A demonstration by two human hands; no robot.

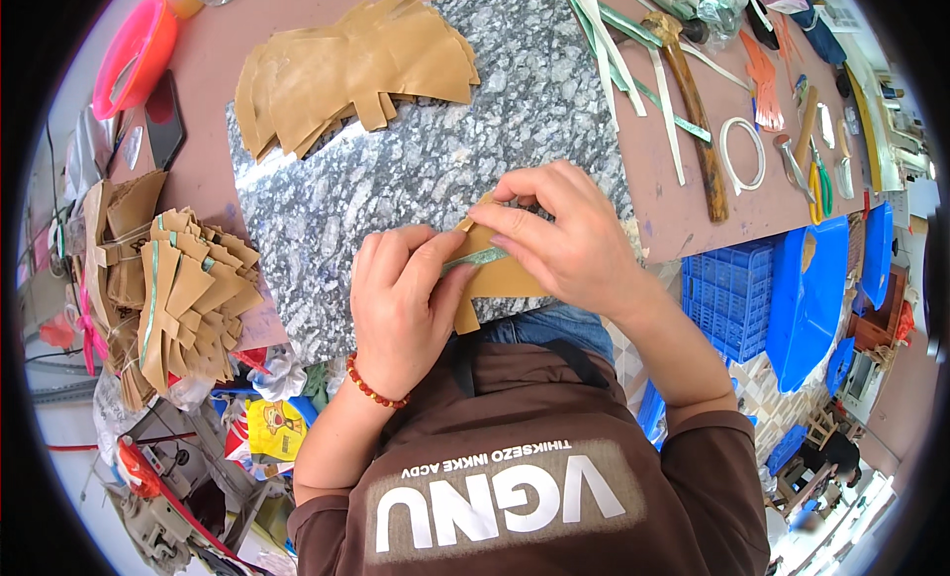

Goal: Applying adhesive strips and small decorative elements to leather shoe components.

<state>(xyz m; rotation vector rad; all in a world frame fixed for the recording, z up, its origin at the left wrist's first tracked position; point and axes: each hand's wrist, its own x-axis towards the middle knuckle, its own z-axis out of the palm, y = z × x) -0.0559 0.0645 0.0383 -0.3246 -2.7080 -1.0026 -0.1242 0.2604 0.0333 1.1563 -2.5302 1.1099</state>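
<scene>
A tan leather-like piece (510, 281) lies at the near edge of the speckled stone slab (327, 205), with a green strip (482, 258) along its upper part. My left hand (396, 294) is closed on the piece's left side, thumb and fingers at the folded edge. From the right, my right hand (564, 241) pinches the same edge, fingertips almost touching the left ones. Part of the piece is hidden under the hands. A fanned pile of similar tan pieces (356, 61) rests on the slab's far side.
Bundled tan pieces (193, 289) with green strips are stacked left of the slab. On the right lie a hammer (693, 121), pale strips (665, 116), a white tape roll (742, 153) and green-handled scissors (820, 185). A pink bowl (139, 56) stands far left; a blue crate (730, 297) is below right.
</scene>
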